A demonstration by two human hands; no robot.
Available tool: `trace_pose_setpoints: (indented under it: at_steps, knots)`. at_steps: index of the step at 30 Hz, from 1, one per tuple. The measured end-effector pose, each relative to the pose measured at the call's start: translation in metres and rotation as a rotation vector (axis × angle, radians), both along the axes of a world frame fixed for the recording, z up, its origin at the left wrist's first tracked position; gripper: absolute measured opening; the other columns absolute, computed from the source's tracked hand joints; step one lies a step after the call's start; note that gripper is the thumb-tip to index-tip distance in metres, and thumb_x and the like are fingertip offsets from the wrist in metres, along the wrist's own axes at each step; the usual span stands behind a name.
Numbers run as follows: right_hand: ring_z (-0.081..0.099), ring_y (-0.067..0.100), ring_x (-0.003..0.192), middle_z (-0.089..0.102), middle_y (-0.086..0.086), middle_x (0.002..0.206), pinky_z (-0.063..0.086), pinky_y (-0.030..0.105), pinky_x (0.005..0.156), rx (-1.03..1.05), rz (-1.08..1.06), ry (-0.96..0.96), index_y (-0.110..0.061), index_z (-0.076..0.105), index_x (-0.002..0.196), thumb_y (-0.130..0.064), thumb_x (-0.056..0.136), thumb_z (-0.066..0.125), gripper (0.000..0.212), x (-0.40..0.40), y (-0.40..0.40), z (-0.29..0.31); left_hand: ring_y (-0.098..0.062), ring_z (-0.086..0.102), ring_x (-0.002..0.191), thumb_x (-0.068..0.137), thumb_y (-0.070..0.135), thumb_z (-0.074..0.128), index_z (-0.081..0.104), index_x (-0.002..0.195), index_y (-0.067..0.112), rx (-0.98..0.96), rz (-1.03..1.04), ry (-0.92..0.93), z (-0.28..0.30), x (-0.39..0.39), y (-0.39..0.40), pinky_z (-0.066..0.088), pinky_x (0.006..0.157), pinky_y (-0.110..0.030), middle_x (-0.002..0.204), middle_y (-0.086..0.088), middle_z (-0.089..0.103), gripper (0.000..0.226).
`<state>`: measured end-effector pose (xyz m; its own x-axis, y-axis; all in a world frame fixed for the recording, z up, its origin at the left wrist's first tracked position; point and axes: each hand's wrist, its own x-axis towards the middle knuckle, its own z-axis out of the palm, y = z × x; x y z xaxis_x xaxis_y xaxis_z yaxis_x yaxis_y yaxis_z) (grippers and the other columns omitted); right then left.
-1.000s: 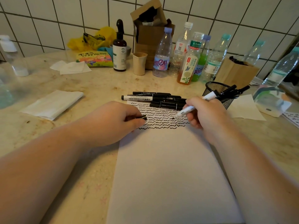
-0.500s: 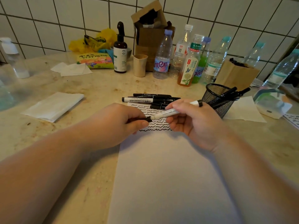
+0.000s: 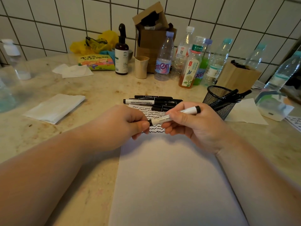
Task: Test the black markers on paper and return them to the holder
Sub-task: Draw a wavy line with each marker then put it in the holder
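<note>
Both hands meet above the white paper (image 3: 171,176), whose top carries rows of black squiggles. My right hand (image 3: 192,126) grips the white barrel of a whiteboard marker (image 3: 187,111) lying almost level. My left hand (image 3: 123,124) pinches the marker's black cap (image 3: 149,122) at its left end, where cap and barrel touch. Several black markers (image 3: 153,101) lie side by side just beyond the paper. The black mesh holder (image 3: 218,101) stands to the right with a few markers leaning in it.
A folded tissue (image 3: 53,106) lies at the left, another napkin (image 3: 246,111) right of the holder. Along the tiled wall stand several plastic bottles (image 3: 162,57), a brown pump bottle (image 3: 121,53), a small cup (image 3: 141,66), a cardboard box (image 3: 151,35) and a paper bag (image 3: 236,75).
My right hand lifted the marker off the paper, turned it level and brought its tip to the cap held in my left hand; cap and barrel now meet.
</note>
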<state>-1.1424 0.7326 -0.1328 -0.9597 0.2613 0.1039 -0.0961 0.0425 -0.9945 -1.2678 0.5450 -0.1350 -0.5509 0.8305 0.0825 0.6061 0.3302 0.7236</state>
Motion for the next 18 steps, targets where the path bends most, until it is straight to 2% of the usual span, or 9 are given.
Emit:
trace_pose_setpoints:
  at_steps: [3,6,8,12,15,17,18]
  knots:
    - [0.064,0.026,0.057,0.069,0.016,0.066,0.053,0.032,0.055,0.039,-0.001,-0.005,-0.005,0.070,0.089,-0.027,0.077,0.074,0.026,0.000,-0.001,-0.001,-0.017,0.059,0.064,0.093,0.033,0.058,0.073,0.082,0.027,-0.018,0.003,0.026,-0.001,0.001,0.002,0.052,0.071,-0.039,0.064,0.008,0.067,0.019]
    - [0.047,0.020,0.047,0.054,0.007,0.053,0.039,0.030,0.047,0.050,-0.064,0.067,-0.010,0.068,0.093,-0.030,0.088,0.065,0.021,-0.001,-0.004,0.000,-0.005,0.063,0.064,0.091,0.044,0.057,0.066,0.097,0.035,0.018,0.052,0.040,-0.002,-0.001,0.006,0.054,0.070,-0.033,0.074,0.011,0.072,0.014]
    - [0.047,0.020,0.047,0.056,0.005,0.056,0.039,0.030,0.048,0.062,-0.193,0.162,-0.016,0.068,0.093,-0.028,0.097,0.059,0.016,0.001,-0.003,0.004,0.002,0.064,0.065,0.089,0.050,0.055,0.058,0.107,0.041,0.052,0.097,0.035,-0.002,-0.004,0.007,0.054,0.071,-0.027,0.076,0.018,0.072,0.019]
    - [0.054,0.019,0.047,0.065,0.004,0.066,0.046,0.031,0.047,0.216,-0.605,0.303,-0.022,0.063,0.096,-0.024,0.104,0.053,0.013,0.005,0.002,0.013,0.002,0.063,0.064,0.090,0.052,0.052,0.060,0.100,0.039,0.077,0.144,0.056,-0.004,-0.007,0.003,0.053,0.067,-0.028,0.073,0.016,0.071,0.018]
    - [0.058,0.016,0.047,0.065,0.001,0.073,0.048,0.030,0.050,0.302,-0.822,0.291,-0.032,0.055,0.097,-0.030,0.104,0.051,0.008,0.001,0.005,0.010,-0.003,0.064,0.067,0.092,0.050,0.050,0.060,0.100,0.039,0.034,0.133,0.101,-0.002,-0.003,0.003,0.055,0.070,-0.030,0.073,0.011,0.071,0.017]
    - [0.061,0.013,0.047,0.064,-0.002,0.080,0.048,0.024,0.048,0.317,-0.924,0.228,-0.033,0.051,0.106,-0.033,0.105,0.047,0.004,0.001,0.013,0.008,-0.004,0.064,0.068,0.093,0.051,0.049,0.059,0.100,0.041,0.003,0.132,0.124,-0.001,-0.001,0.004,0.055,0.069,-0.029,0.073,0.012,0.070,0.016]
    - [0.062,0.011,0.047,0.064,-0.003,0.083,0.046,0.021,0.046,0.319,-0.961,0.186,-0.032,0.051,0.112,-0.035,0.106,0.046,0.008,0.002,0.017,0.008,-0.003,0.063,0.067,0.093,0.051,0.048,0.059,0.100,0.042,-0.003,0.136,0.132,-0.001,-0.002,0.004,0.055,0.068,-0.028,0.072,0.013,0.070,0.016]
